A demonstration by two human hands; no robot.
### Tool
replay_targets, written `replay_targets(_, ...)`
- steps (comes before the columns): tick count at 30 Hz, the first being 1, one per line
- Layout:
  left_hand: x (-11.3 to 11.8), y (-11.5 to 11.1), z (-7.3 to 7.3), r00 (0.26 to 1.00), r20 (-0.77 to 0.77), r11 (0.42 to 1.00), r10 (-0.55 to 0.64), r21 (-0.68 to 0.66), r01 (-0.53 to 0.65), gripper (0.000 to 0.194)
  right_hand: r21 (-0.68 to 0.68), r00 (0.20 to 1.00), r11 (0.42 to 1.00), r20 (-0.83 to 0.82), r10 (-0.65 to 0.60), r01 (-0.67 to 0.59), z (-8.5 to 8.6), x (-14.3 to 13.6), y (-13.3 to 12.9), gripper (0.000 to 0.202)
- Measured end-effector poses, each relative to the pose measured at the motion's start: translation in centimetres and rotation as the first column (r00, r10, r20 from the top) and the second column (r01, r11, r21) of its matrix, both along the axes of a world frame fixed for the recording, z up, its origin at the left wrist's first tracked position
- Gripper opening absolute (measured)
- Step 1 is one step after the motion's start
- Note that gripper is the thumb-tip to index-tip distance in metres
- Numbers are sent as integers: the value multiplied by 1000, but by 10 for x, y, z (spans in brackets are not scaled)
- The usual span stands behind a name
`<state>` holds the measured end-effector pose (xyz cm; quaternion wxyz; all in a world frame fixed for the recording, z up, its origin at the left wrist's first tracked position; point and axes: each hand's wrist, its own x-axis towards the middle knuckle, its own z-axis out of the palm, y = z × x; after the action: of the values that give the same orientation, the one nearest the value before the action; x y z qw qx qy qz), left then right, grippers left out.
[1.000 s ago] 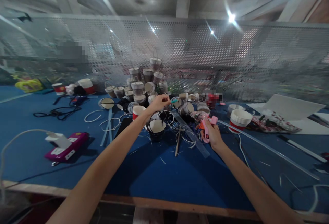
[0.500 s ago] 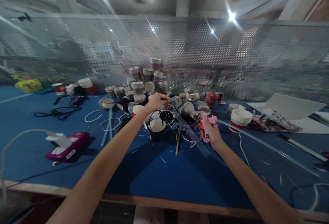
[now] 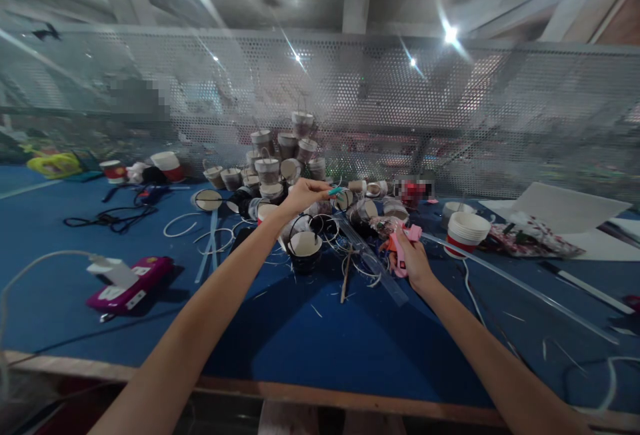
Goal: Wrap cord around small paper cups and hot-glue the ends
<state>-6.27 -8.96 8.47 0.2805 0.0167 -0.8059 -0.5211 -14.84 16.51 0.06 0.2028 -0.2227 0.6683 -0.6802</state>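
Note:
My left hand [image 3: 306, 194] reaches over the middle of the table, its fingertips pinching a small teal piece [image 3: 336, 191] too small to name. Just beyond that piece lies a paper cup [image 3: 343, 199] on its side. My right hand [image 3: 416, 263] is wrapped round a pink glue gun [image 3: 401, 252] with an orange part. From the gun's right side a long clear glue stick [image 3: 520, 283] runs off to the right. Below my left hand stands a black-sided cup [image 3: 305, 244] with a pale inside. A clear flat strip [image 3: 375, 262] lies between my hands.
Small bucket-like cups [image 3: 267, 170] are piled at the back. Nested white-and-red paper cups [image 3: 467, 232] stand right. A purple power strip [image 3: 131, 285] with a white plug lies left. A wooden stick [image 3: 346, 274] and loose white cords lie mid-table. A perforated metal screen [image 3: 350, 88] rises behind.
The teal piece in my left fingers has risen very slightly. My right hand and the glue gun stay in place.

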Motion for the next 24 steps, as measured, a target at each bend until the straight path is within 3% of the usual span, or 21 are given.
replay_targets(4, 2, 2, 1, 995, -33, 994, -99, 44, 101, 18, 5, 1000, 1000, 0, 4, -4, 2, 1, 0, 53)
replay_targets(8, 3, 4, 1, 980, -158, 925, -122, 341, 170, 21, -36, 1000, 999, 23, -8, 8, 3, 4, -1, 50)
replay_targets(11, 2, 4, 2, 959, -258, 849, -118, 474, 232, 18, -168, 996, 982, 39, -80, 85, 8, 9, -2, 38)
replay_targets(15, 6, 5, 9, 956, -266, 806, -122, 536, 251, 14, -319, 995, 944, -17, -95, 85, 26, 19, -10, 39)
replay_targets(20, 11, 16, 19, 940, -292, 777, -178, 544, 317, 13, -315, 956, 934, -181, -233, 168, 59, 32, -42, 33)
replay_targets(24, 9, 26, 20, 952, -272, 740, -142, 610, 285, 14, -340, 904, 902, -237, -357, 267, 70, 43, -79, 31)
